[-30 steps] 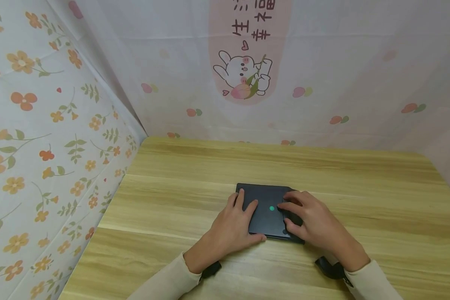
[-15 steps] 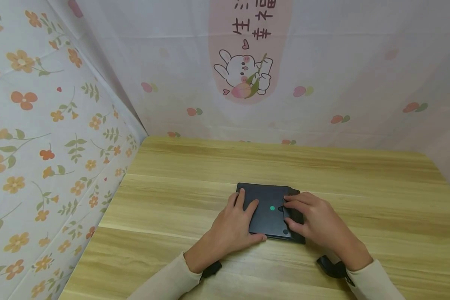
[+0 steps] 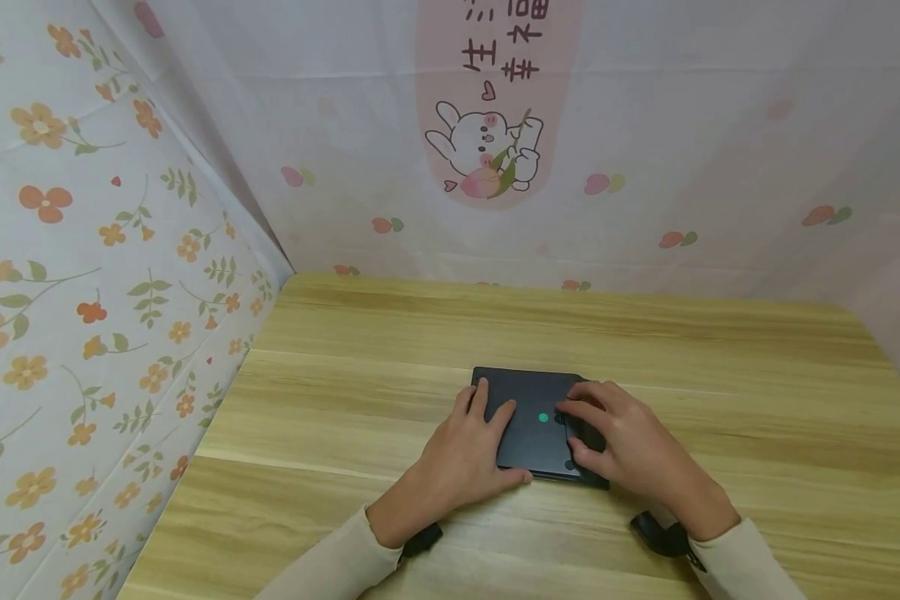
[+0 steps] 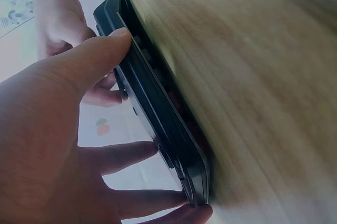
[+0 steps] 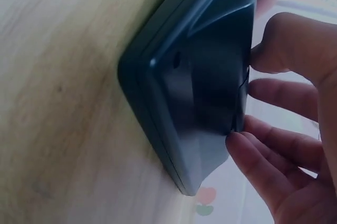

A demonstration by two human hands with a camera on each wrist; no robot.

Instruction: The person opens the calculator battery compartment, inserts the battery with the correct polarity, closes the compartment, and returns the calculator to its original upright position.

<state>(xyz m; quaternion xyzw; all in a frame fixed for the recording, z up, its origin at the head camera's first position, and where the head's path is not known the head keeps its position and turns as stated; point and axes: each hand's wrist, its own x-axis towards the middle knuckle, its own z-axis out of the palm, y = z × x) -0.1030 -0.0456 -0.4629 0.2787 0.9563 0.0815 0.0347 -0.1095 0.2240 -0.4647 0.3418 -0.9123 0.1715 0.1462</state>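
Observation:
A black calculator (image 3: 525, 433) lies face down on the table, its back up and a green dot on it. Rows of keys face the tabletop in the left wrist view. My left hand (image 3: 461, 454) grips its left part, thumb along the near edge, other fingers spread over the back and left edge. At the seam near the thicker right end, my right hand (image 3: 626, 433) has bent fingers on the back. One fingertip touches a small dark catch (image 3: 559, 417), partly covering it. The thumb (image 5: 271, 50) rests by the same seam in the right wrist view.
The wood-patterned table (image 3: 390, 333) extends on all sides of the calculator. A white printed curtain (image 3: 645, 167) hangs behind it, and a flowered cloth (image 3: 120, 333) hangs at the left. Black wrist mounts (image 3: 660, 535) sit below both wrists.
My right index fingertip drew back rightward off the catch half a second ago and is now on it again. The left hand and the calculator stay practically in place.

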